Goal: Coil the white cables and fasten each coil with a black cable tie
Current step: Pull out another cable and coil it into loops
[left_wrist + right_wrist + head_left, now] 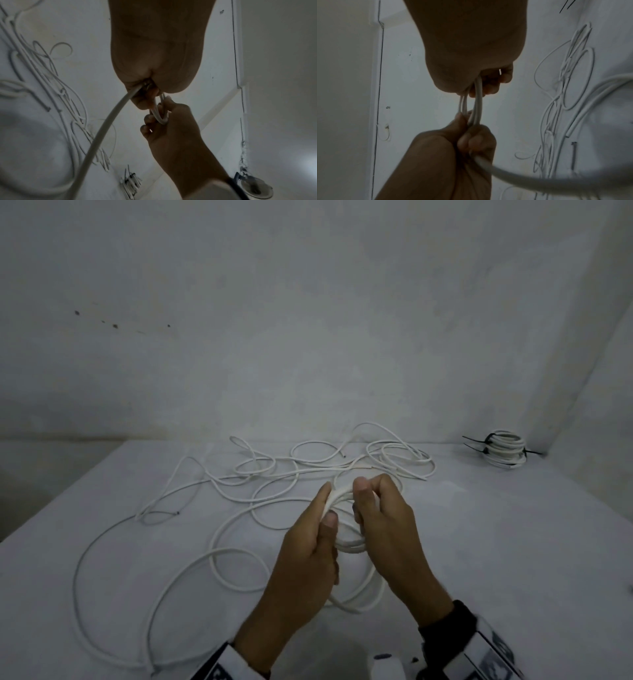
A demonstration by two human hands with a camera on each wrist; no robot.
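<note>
Both our hands meet above the white table (479, 542): our left hand (308, 546) and our right hand (387, 518) each curl their fingers round opposite sides of a small coil (346, 546) of white cable, held just over the table. Loose cable (239, 474) sprawls across the table beyond the coil. Far right of the coil, by the wall, sit finished coils (505, 453) bound with black cable ties (474, 444).

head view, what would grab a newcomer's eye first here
First, the two hands at centre: the left hand and right hand both grip a small coil of white cable. Behind them loose white cable sprawls in loops across the table. At the far right corner sit finished coils bound with black ties.
</note>
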